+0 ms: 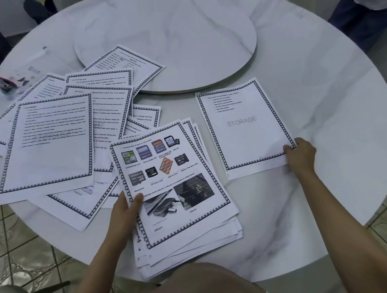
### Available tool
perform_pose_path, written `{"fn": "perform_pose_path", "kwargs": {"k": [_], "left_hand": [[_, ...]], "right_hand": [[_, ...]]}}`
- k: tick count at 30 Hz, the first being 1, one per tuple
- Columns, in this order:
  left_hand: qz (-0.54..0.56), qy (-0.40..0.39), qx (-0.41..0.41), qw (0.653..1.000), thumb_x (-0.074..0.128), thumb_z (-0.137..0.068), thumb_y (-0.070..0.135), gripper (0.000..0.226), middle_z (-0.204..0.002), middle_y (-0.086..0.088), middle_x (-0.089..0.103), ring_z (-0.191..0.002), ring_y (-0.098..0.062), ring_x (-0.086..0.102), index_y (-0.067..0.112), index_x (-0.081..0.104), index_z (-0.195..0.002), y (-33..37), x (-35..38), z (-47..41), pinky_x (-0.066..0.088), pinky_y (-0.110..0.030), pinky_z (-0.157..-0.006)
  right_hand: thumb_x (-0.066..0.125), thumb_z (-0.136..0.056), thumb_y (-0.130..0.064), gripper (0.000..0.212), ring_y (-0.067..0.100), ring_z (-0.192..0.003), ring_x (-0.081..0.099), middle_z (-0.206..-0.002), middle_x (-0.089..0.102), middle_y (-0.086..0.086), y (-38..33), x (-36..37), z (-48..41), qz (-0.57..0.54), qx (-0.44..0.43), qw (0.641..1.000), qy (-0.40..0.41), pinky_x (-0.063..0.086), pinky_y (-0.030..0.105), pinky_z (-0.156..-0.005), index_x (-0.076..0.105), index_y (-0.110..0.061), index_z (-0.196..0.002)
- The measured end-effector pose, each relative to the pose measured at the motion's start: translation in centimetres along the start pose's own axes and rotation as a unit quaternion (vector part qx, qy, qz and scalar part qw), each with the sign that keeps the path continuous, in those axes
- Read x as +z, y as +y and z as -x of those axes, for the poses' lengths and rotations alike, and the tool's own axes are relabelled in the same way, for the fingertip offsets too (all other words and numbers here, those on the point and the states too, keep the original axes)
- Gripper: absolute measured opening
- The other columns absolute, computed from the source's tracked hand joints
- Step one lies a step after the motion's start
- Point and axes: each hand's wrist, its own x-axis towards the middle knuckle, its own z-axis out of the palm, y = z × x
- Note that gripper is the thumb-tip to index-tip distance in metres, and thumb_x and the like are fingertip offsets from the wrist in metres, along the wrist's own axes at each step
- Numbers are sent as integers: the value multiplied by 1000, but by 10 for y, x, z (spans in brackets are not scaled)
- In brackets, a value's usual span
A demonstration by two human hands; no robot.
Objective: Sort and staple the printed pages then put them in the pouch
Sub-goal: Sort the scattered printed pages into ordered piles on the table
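Note:
A thick stack of printed pages (177, 197) lies at the table's near edge, its top sheet showing memory-card pictures. My left hand (124, 212) grips the stack's left edge, thumb on top. A single page marked STORAGE (244, 127) lies flat to the right, and my right hand (299, 152) pinches its lower right corner. Several more bordered pages (51, 140) are spread loosely over the left of the table. A pink stapler (5, 83) sits at the far left on a clear plastic pouch (36, 66).
The round white marble table (316, 191) carries a raised turntable (185, 36) at its centre. Chairs stand at the left and near left. A person in blue stands at the far right. Tiled floor surrounds the table.

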Motion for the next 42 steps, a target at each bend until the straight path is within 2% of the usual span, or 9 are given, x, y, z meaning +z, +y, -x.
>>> {"fn": "perform_pose_path", "kwargs": {"k": [3, 6, 15, 21, 25, 28, 32, 34, 42], "left_hand": [[-1, 0, 2, 1000, 48, -96, 22, 32, -124, -9, 60, -108, -29, 59, 15, 50, -128, 0, 0, 0, 45, -41, -94], [-1, 0, 3, 1000, 48, -96, 23, 32, -123, -9, 60, -107, -29, 59, 16, 50, -128, 1, 0, 1, 46, -41, -93], [-14, 4, -6, 1000, 41, -99, 24, 28, -112, -6, 61, -102, -26, 57, 12, 55, -119, 8, 5, 0, 42, -35, -88], [-30, -15, -1, 999, 40, -99, 26, 27, -110, -6, 61, -101, -24, 57, 11, 58, -113, 14, 17, -2, 42, -34, -90], [-32, -10, 4, 999, 36, -100, 25, 25, -109, -3, 58, -101, -22, 54, 13, 56, -110, 18, 21, -2, 39, -31, -88], [-31, 3, 3, 1000, 33, -101, 25, 32, -112, -2, 56, -104, -21, 52, 9, 54, -119, 19, 21, -2, 38, -31, -91], [-54, 18, 6, 998, 31, -101, 28, 26, -95, 0, 57, -96, -23, 50, 14, 52, -101, 19, 21, -4, 35, -31, -85], [-70, 23, 15, 997, 30, -101, 30, 27, -85, 2, 54, -91, -23, 50, 13, 50, -95, 20, 21, -4, 37, -33, -84], [-155, 77, 77, 982, 27, -101, 26, 31, -89, -10, 49, -86, -25, 45, 6, 48, -93, 26, 18, -1, 31, -32, -73]], "right_hand": [[50, -88, -2, 17, 32, -74, 52, -80, 62, 25, 1, -1, 1, -22, 2, 1000, 1, 38, 32, -68, 57, 13, -83], [49, -90, -3, 16, 23, -74, 45, -58, 45, 3, 3, -2, 2, -36, 1, 999, 1, 28, 24, -64, 51, -1, -74], [48, -91, -5, 17, 23, -78, 48, -76, 55, 11, 8, -8, 7, -105, 35, 993, 30, 35, 26, -71, 62, 3, -86], [52, -89, -9, 19, 23, -70, 46, -73, 52, 13, 25, -12, 2, -152, 88, 984, 44, 41, 20, -52, 60, 7, -82], [54, -88, -12, 16, 24, -68, 47, -74, 54, 11, 32, -18, 2, -213, 118, 969, 50, 47, 30, -58, 62, 1, -83], [54, -89, -9, 12, 22, -58, 42, -65, 48, 8, 31, -25, 7, -290, 129, 947, 58, 41, 16, -38, 57, -7, -78], [51, -91, -5, 29, 19, -57, 38, -64, 42, 6, 20, -30, 21, -353, 112, 928, 45, 35, 13, -36, 48, -14, -63], [49, -92, -5, 29, 17, -56, 39, -65, 42, 5, 13, -29, 31, -366, 95, 925, 28, 36, 13, -36, 50, -14, -65], [50, -94, -9, 14, 16, -58, 43, -67, 48, 4, -3, -14, 65, -365, 67, 928, -22, 40, 16, -39, 57, -5, -83]]}}
